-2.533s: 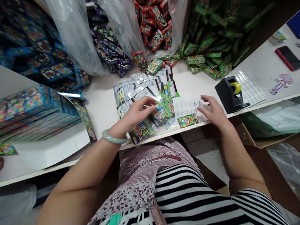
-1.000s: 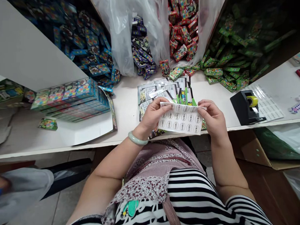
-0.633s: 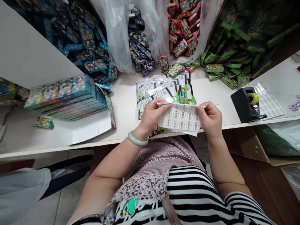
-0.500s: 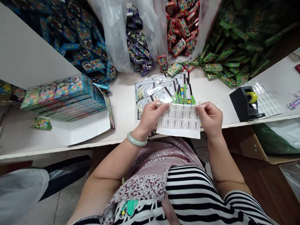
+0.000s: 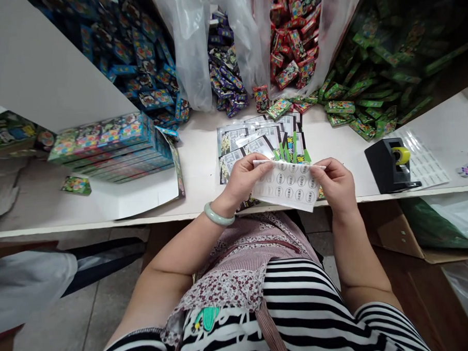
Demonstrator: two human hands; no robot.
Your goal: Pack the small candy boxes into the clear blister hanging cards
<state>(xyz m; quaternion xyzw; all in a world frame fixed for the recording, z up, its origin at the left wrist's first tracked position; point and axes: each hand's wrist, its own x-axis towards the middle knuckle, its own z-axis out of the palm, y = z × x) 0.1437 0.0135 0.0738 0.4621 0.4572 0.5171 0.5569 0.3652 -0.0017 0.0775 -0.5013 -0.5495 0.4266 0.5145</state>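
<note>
A white sheet of round stickers (image 5: 289,186) is stretched between my two hands above the table's front edge. My left hand (image 5: 246,181) pinches its upper left corner, and a pale green bangle circles that wrist. At the upper right corner, my right hand (image 5: 334,184) grips the sheet between thumb and fingers. Just behind the sheet lie overlapping printed packets (image 5: 251,141) in clear wrapping, black, white and green. The sheet's top edge looks folded over.
Stacked colourful boxes (image 5: 108,145) stand in an open carton (image 5: 138,198) at left. Blue boxes (image 5: 153,99), purple boxes (image 5: 228,85), red boxes (image 5: 296,51) and green boxes (image 5: 370,97) are heaped behind. A black tape dispenser (image 5: 388,166) sits at right.
The sticker sheet has tilted, its lower right corner hanging lower than its left, and its surface has bent. Both hands keep their hold. The whole view has shifted slightly.
</note>
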